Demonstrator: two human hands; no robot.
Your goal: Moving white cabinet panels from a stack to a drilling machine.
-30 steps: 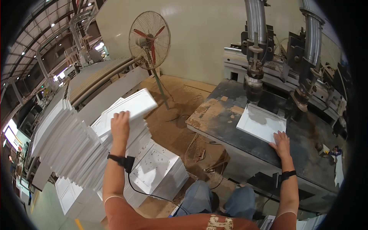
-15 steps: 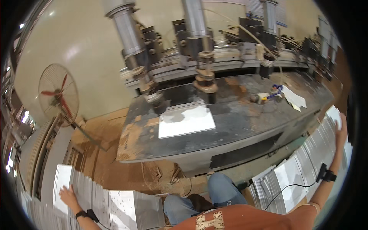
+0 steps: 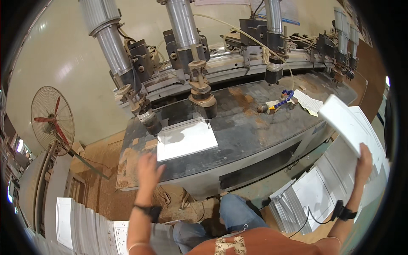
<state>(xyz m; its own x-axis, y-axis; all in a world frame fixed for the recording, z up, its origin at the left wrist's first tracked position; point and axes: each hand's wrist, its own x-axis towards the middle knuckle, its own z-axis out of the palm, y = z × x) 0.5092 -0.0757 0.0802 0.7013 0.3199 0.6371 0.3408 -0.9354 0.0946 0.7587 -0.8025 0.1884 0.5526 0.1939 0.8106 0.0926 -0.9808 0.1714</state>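
At the right, my right hand [image 3: 364, 163] grips the near edge of a white panel [image 3: 346, 121], lifted and tilted over a row of stacked panels [image 3: 340, 163]. My left hand [image 3: 148, 171] is raised off the near left edge of the dark machine table [image 3: 250, 140]. Its fingers look spread and hold nothing, though motion blurs them. Just beyond it, another white panel [image 3: 187, 144] lies flat on the table. The tool tips of two drilling heads, the left head [image 3: 149, 121] and the middle head [image 3: 205, 104], hang at that panel's far side.
More panels [image 3: 85, 225] stand in a row at the lower left. A wire-caged fan [image 3: 52, 121] is at the left. Paper sheets [image 3: 308, 102] and a blue coiled hose [image 3: 284, 98] lie on the table. A third drilling head [image 3: 274, 72] hangs farther right.
My left hand has left the left stack and moved up and right toward the table. My right hand has raised a white panel from the right stack. The view has shifted slightly.
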